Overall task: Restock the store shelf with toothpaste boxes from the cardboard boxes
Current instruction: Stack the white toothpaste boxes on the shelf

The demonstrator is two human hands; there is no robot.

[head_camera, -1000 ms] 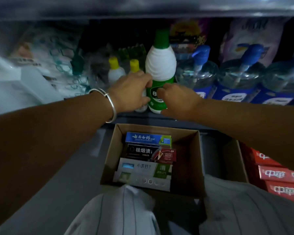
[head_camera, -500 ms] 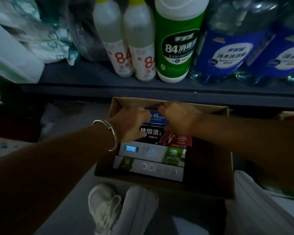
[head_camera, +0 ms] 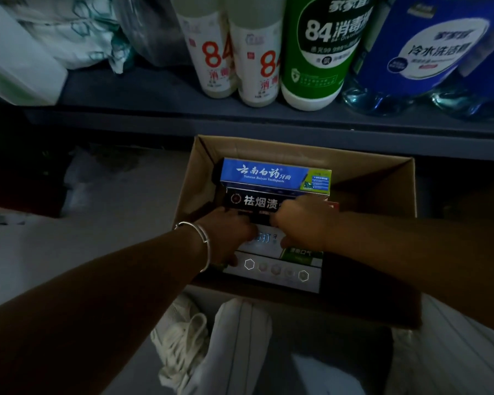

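The white toothpaste box point(head_camera: 264, 239) lies in the open cardboard box point(head_camera: 382, 178), between a black toothpaste box point(head_camera: 254, 201) and a pale one point(head_camera: 274, 270); a blue one point(head_camera: 268, 173) sits at the far end. Half a second ago both hands rested nearer the blue box; now the left hand point(head_camera: 228, 238) and right hand point(head_camera: 300, 220) have drawn back onto the white box, fingers curled at its ends, so it seems picked for lifting. The carton stands on the floor below a dark shelf point(head_camera: 154, 89) carrying disinfectant bottles point(head_camera: 257, 61) and blue detergent point(head_camera: 428, 52). The room is dim.

The scene is dimly lit; deep shadow is cast low, edges are bent by wide-angle distortion, and detail is softened.
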